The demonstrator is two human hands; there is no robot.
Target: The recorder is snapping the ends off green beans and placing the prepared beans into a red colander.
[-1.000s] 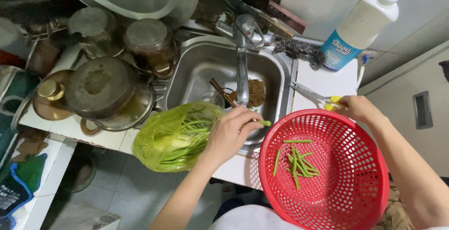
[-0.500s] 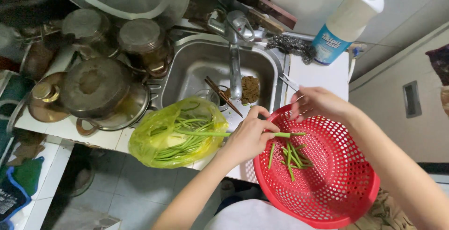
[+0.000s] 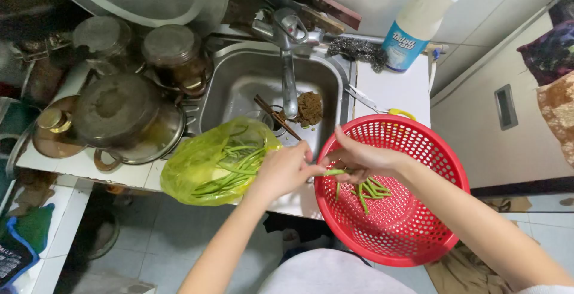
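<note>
My left hand (image 3: 286, 168) and my right hand (image 3: 362, 158) meet over the near-left rim of a round red plastic basket (image 3: 418, 234). Both pinch one long green bean (image 3: 333, 172) between them. Several cut green bean pieces (image 3: 369, 190) lie in the basket's bottom. To the left of my left hand, a yellow-green plastic bag (image 3: 200, 165) lies open on the counter edge with more long green beans (image 3: 233, 165) inside.
A steel sink (image 3: 239, 91) with a tap (image 3: 289, 61), chopsticks (image 3: 276, 116) and a brown scrub pad (image 3: 309, 107) lies behind. Lidded pots (image 3: 119, 115) and jars (image 3: 170, 52) crowd the left. A white squeeze bottle (image 3: 418, 19), steel wool (image 3: 359, 50) and scissors (image 3: 373, 106) sit at the back right.
My right hand has come from the counter by the scissors to the basket's rim. Both hands now hold one bean over the basket, and my left hand has left the bag.
</note>
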